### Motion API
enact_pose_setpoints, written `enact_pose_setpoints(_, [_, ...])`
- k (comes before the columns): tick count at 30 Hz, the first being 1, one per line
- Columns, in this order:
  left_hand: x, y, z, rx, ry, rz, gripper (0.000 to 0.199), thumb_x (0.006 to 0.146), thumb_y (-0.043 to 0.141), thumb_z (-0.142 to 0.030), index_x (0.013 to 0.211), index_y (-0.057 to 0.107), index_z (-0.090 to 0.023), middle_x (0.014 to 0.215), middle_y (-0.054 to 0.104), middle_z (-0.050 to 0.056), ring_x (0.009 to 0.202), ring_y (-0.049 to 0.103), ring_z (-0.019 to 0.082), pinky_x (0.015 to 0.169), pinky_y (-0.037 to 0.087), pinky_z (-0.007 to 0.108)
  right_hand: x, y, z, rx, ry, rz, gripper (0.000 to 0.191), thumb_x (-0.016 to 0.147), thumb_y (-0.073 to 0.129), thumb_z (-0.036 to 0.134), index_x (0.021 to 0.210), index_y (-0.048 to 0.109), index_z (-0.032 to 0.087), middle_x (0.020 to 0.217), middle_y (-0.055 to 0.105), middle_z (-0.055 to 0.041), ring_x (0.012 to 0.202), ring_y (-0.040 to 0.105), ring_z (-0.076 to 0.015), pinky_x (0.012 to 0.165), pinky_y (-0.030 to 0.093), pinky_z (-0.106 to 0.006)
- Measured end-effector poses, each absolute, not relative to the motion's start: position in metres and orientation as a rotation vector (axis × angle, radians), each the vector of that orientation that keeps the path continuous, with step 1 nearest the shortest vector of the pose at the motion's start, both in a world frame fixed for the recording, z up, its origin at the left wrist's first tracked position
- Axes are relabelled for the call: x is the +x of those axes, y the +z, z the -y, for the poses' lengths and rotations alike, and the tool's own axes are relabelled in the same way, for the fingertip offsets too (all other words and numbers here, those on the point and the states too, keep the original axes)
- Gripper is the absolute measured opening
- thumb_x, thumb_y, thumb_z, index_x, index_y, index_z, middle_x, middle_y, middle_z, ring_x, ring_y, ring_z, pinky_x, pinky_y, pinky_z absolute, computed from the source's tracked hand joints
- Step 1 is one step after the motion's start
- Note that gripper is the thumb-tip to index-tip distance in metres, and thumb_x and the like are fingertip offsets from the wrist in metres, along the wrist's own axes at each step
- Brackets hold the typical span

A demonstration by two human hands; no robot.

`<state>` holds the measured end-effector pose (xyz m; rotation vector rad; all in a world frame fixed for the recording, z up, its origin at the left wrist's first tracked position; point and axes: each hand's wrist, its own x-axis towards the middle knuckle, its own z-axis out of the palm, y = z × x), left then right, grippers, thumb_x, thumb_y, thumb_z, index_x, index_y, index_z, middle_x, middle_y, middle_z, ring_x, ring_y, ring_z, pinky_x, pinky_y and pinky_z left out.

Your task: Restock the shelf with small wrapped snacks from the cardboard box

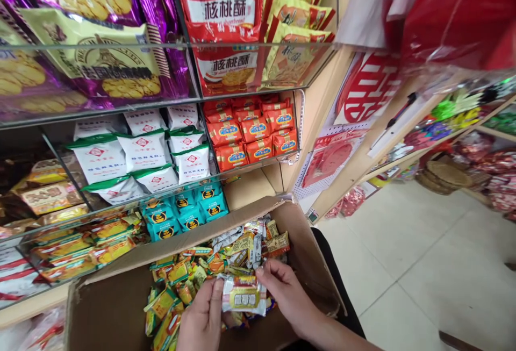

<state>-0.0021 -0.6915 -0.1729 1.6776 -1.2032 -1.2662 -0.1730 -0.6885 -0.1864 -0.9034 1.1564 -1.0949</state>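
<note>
1. Pinching opposite ends of the white-and-gold wrapped snack (pixel 244 298), left hand (pixel 202 312) and right hand (pixel 287 293) hold it over the cardboard carton (pixel 108 308).
2. Light, even pressure should avoid crushing it.

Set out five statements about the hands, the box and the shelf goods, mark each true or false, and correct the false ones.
1. The left hand and the right hand hold one wrapped packet between them. True.
2. The cardboard box is closed. False: it is open, with small wrapped pieces inside.
3. The teal packets sit lower than the white packets with green edges. True.
4. The small orange-red packets are left of those white packets in the picture. False: they are to the right.
5. The floor has pale tiles. True.
</note>
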Motion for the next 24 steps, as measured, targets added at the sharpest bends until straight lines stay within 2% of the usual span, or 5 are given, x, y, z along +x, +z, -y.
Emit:
enact_pose_setpoints(5, [0.002, -0.156, 0.694, 1.443, -1.063, 1.858, 0.020, 0.077, 0.052, -0.044, 0.082, 0.065, -0.029, 0.070, 0.070, -0.003, 0.059, 0.064, 0.014, 0.056, 0.045, 0.018, -0.187, -0.166, 0.690, -1.157, -0.882, -0.969, 0.033, 0.064, 0.071, 0.031, 0.089, 0.056, 0.014, 0.075, 0.055, 0.0003, 0.068, 0.048, -0.0111, 0.063, 0.036, -0.023])
enact_pose_setpoints(10, [-0.017, -0.129, 0.697, 1.531, -0.977, 1.557, 0.030, 0.074, 0.052, -0.053, 0.089, 0.063, -0.029, 0.080, 0.071, -0.002, 0.067, 0.063, 0.014, 0.063, 0.047, 0.019, -0.189, -0.138, 0.698, -1.207, -0.801, -0.940, 0.026, 0.072, 0.064, 0.036, 0.066, 0.052, 0.014, 0.060, 0.046, 0.0036, 0.055, 0.039, -0.0074, 0.052, 0.031, -0.020])
enact_pose_setpoints(15, [-0.027, -0.122, 0.697, 1.366, -1.437, 1.079, 0.052, 0.064, 0.063, -0.054, 0.107, 0.054, -0.026, 0.095, 0.070, 0.002, 0.085, 0.064, 0.020, 0.071, 0.052, 0.027, -0.184, -0.123, 0.708, -1.001, -1.039, -0.989, 0.028, 0.073, 0.062, 0.038, 0.068, 0.047, 0.015, 0.060, 0.044, 0.0044, 0.055, 0.040, -0.0070, 0.052, 0.032, -0.019])
enact_pose_setpoints(19, [-0.021, -0.126, 0.704, 1.286, -1.611, 1.364, 0.026, 0.066, 0.068, -0.039, 0.085, 0.064, -0.022, 0.081, 0.071, 0.001, 0.075, 0.063, 0.017, 0.067, 0.051, 0.024, -0.186, -0.119, 0.712, -1.068, -1.016, -0.930, 0.029, 0.068, 0.067, 0.030, 0.089, 0.052, 0.016, 0.078, 0.054, 0.0015, 0.068, 0.049, -0.0092, 0.063, 0.039, -0.021])
enact_pose_setpoints(24, [-0.002, -0.146, 0.710, 1.367, -1.439, 1.714, 0.035, 0.076, 0.056, -0.042, 0.107, 0.057, -0.024, 0.094, 0.070, 0.003, 0.080, 0.065, 0.018, 0.072, 0.053, 0.026, -0.200, -0.128, 0.722, -1.431, -0.812, -1.121, 0.025, 0.074, 0.061, 0.029, 0.096, 0.057, 0.019, 0.079, 0.058, 0.0005, 0.069, 0.052, -0.0128, 0.063, 0.040, -0.023])
